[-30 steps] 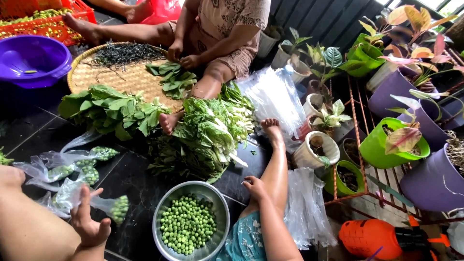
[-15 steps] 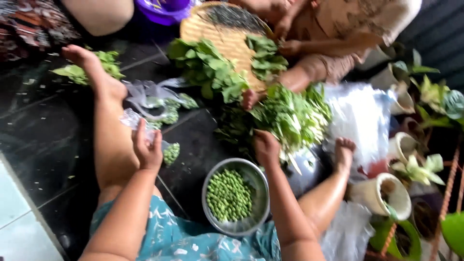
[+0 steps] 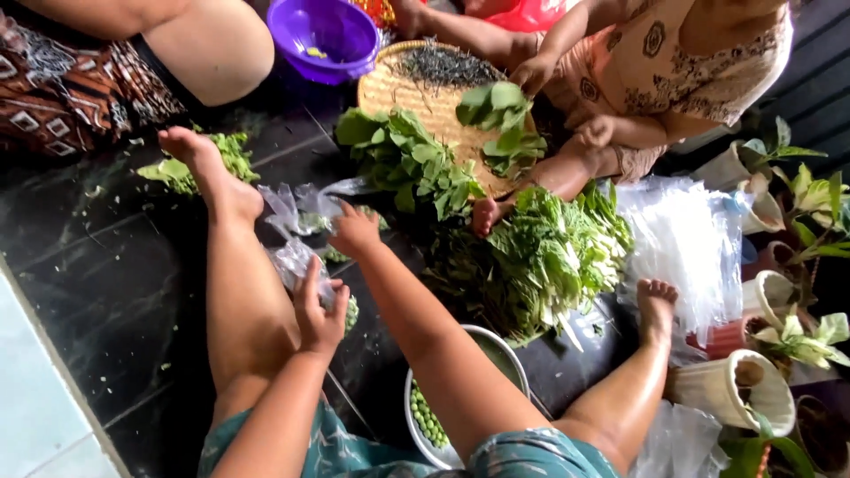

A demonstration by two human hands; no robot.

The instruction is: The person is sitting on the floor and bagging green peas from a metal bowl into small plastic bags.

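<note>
Crossing the near edge, the right forearm hides most of the metal bowl of green peas (image 3: pixel 425 423), only a sliver showing. The left hand (image 3: pixel 317 312) presses a clear plastic bag of peas (image 3: pixel 305 265) against the dark floor (image 3: pixel 115 292), fingers together and curled over it; the crumpled bag runs away from the person, and its far end is hard to make out. Farther out, the right hand (image 3: pixel 356 232) rests closed on another bag (image 3: pixel 310 208); its fingertips are hidden. Beyond lie a heap of leafy greens (image 3: pixel 540 257) and a woven tray (image 3: pixel 425 88).
</note>
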